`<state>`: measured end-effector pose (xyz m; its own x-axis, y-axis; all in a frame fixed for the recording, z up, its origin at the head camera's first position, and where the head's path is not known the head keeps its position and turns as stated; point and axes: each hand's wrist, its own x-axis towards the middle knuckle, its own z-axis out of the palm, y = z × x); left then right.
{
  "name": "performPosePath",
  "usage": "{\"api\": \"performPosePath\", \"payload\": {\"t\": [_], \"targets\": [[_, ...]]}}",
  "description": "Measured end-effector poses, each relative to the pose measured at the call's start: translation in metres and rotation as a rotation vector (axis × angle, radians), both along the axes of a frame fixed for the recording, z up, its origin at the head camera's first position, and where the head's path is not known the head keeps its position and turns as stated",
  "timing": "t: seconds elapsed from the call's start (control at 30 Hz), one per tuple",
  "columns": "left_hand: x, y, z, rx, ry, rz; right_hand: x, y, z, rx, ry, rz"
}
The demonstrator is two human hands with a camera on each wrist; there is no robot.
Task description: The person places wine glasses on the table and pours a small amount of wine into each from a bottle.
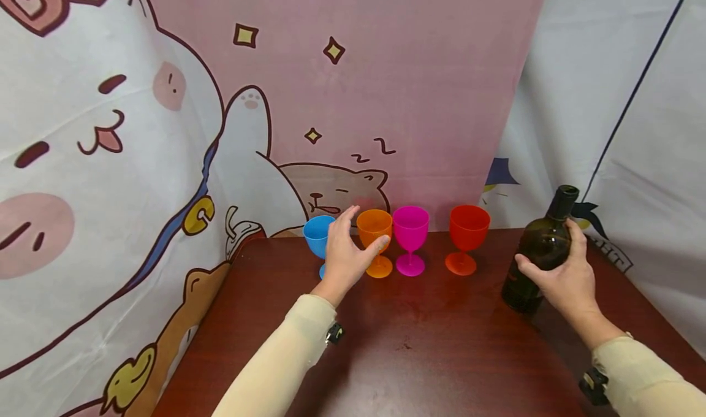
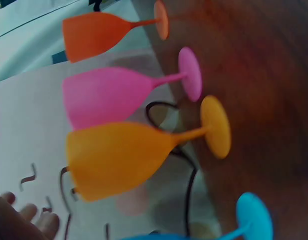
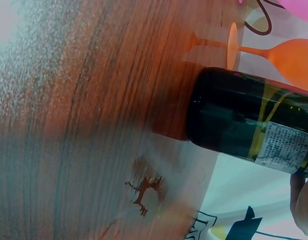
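Observation:
My right hand (image 1: 568, 282) grips a dark green wine bottle (image 1: 543, 245) round its body, at the right of the table. A pale printed label (image 3: 283, 148) shows on the bottle in the right wrist view; whether its base touches the table I cannot tell. My left hand (image 1: 349, 254), fingers and thumb spread, is by the orange goblet (image 1: 372, 224) and partly covers the blue goblet (image 1: 317, 233). It holds nothing. Just right of the orange one stands a pink goblet (image 1: 410, 227), and farther right a red goblet (image 1: 469, 227). All the goblets stand upright.
The goblets line the back edge of a dark red-brown table (image 1: 419, 355). Behind it hangs a pink and white cloth (image 1: 419, 98) with cartoon animals. A worn patch (image 3: 145, 190) marks the tabletop near the bottle.

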<state>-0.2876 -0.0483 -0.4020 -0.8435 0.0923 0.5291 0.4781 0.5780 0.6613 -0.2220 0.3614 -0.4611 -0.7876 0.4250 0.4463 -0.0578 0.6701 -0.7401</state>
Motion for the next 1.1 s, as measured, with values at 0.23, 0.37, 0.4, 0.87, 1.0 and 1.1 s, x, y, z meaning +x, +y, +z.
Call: {"api": "performPosePath", "payload": {"t": [0.23, 0.37, 0.4, 0.87, 1.0, 1.1], "targets": [[-0.014, 0.021, -0.018, 0.029, -0.228, 0.049, 0.000, -0.001, 0.003, -0.002, 0.019, -0.001], [-0.025, 0.028, -0.021, 0.047, -0.248, 0.076, 0.001, -0.002, 0.003, -0.002, 0.016, -0.002], [-0.028, 0.029, -0.022, 0.051, -0.253, 0.082, 0.002, -0.002, 0.003, -0.002, 0.012, -0.003], [-0.045, 0.031, -0.026, 0.054, -0.312, 0.129, 0.004, -0.005, 0.000, -0.003, -0.016, 0.003], [-0.046, 0.032, -0.027, 0.052, -0.302, 0.131, 0.003, -0.004, 0.000, -0.011, -0.018, 0.003], [-0.047, 0.033, -0.029, 0.053, -0.285, 0.126, 0.003, -0.003, 0.001, -0.011, -0.003, -0.005]]}}
